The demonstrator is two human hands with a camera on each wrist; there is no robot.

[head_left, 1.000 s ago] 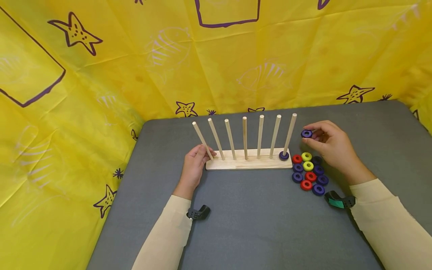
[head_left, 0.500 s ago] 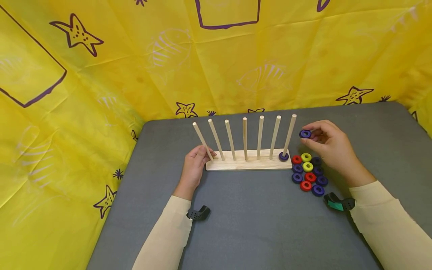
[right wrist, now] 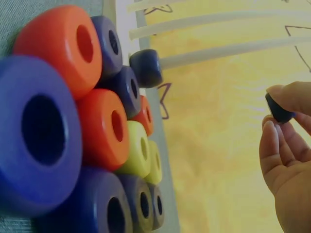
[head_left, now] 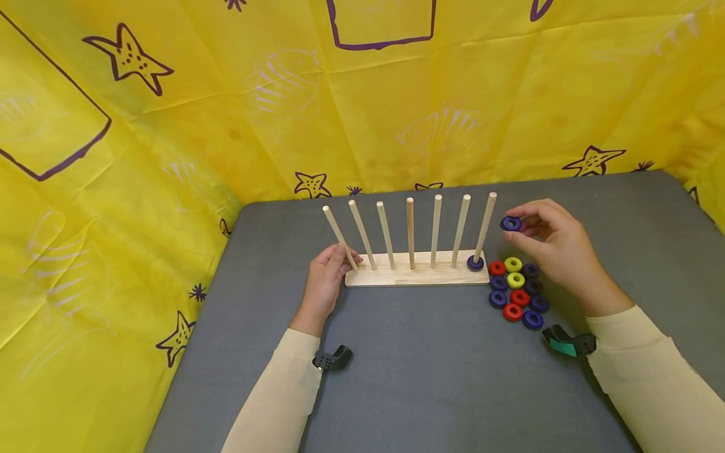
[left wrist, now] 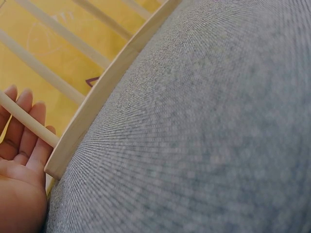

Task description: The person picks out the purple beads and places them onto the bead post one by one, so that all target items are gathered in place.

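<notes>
A wooden peg rack point(head_left: 416, 277) stands on the table, with a row of upright pegs. My left hand point(head_left: 325, 277) holds its left end, thumb and fingers around the leftmost peg; in the left wrist view the fingers point(left wrist: 26, 128) lie behind that peg. My right hand point(head_left: 557, 245) pinches a blue ring point(head_left: 511, 224) between thumb and fingertips. This ring is in the air just right of the rightmost peg point(head_left: 486, 226), near its top. Another blue ring point(head_left: 475, 263) sits at the base of that peg. The other pegs carry no rings.
Right of the rack, below my right hand, several loose rings lie close together: red rings point(head_left: 512, 312), yellow rings point(head_left: 515, 280) and blue rings point(head_left: 532, 319). A yellow patterned cloth point(head_left: 362, 113) hangs behind the grey table point(head_left: 419, 377).
My right hand has moved slightly left with the blue ring, closer to the rightmost peg. The left hand and the rack stay in place.
</notes>
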